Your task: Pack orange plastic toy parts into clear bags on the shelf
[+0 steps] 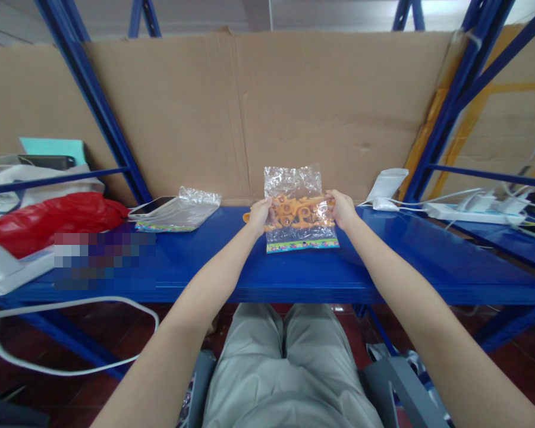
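Note:
A clear plastic bag point(294, 179) with a colourful printed strip along its near edge lies on the blue shelf, in front of me. Several orange plastic pieces point(301, 213) with round openings show at the bag; whether all of them are inside it I cannot tell. My left hand point(260, 216) is closed at the left side of the bag, with a bit of orange sticking out past the fingers. At the opposite side, my right hand point(341, 208) pinches the bag's edge beside the orange pieces.
Left of the bag lie more clear bags point(189, 211) and a dark-screened tablet or phone point(156, 205). A red plastic bag point(66, 215) sits farther left. White chargers and a power strip point(472, 213) with cables are at the right. Cardboard point(330, 107) stands behind the blue shelf point(410, 261).

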{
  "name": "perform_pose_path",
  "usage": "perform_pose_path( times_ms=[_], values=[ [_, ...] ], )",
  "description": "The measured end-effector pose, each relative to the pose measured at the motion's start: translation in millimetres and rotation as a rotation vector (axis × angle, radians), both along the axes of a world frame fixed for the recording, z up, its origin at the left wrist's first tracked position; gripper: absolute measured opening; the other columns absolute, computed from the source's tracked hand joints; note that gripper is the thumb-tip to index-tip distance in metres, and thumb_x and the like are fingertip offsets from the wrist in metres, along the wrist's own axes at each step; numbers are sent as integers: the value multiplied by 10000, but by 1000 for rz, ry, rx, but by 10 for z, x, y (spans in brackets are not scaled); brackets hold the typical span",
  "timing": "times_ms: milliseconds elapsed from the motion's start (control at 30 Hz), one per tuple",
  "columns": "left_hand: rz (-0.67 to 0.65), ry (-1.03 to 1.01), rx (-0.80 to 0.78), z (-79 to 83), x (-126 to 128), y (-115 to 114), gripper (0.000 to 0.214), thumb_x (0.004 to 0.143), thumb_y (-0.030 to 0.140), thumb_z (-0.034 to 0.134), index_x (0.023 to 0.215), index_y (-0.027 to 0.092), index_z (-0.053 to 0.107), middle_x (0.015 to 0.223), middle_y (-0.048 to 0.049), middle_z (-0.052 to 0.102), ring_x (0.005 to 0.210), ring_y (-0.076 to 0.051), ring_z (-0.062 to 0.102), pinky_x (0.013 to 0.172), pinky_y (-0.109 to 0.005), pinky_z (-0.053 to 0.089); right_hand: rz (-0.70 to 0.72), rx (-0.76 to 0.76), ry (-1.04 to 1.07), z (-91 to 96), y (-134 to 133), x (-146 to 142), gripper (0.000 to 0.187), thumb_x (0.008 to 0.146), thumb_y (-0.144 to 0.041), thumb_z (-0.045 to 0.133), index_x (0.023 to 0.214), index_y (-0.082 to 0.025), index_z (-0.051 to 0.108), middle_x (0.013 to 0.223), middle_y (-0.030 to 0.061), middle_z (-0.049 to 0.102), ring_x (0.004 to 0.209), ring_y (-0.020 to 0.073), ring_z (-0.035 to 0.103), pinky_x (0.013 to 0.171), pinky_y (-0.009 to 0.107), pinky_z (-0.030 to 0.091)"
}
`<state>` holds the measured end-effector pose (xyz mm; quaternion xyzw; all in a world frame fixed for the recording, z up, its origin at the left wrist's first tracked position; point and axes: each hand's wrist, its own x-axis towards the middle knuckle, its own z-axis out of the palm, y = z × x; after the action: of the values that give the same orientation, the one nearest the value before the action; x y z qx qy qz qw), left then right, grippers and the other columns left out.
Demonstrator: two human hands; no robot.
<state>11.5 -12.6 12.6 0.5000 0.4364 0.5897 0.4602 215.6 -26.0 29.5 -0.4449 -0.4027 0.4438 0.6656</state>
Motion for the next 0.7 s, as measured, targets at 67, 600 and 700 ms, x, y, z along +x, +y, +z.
perform_pose_path(
  times_ms=[67,600,700],
  values=[
    [-40,4,-3,7,-3,-13,287,896,387,524,695,187,564,366,66,393,313,-96,400,382,-193,364,28,-16,-26,-7,-3,1,220,825,-255,634,663,-193,500,562,-30,563,409,73,480,398,187,407],
    [-98,17,-66,41,-1,-82,322,911,298,460,629,163,538,414,28,500,321,-88,456,382,-179,351,-41,34,-79,-48,37,-3,260,803,-197,682,621,-186,497,562,-48,577,461,80,535,406,173,431],
    [-71,32,-69,54,12,-101,342,914,299,470,605,162,522,406,32,487,321,-83,442,385,-176,334,-117,67,-30,-53,73,2,284,798,-168,674,596,-189,476,521,-66,529,450,73,512,420,172,448]
  ],
)
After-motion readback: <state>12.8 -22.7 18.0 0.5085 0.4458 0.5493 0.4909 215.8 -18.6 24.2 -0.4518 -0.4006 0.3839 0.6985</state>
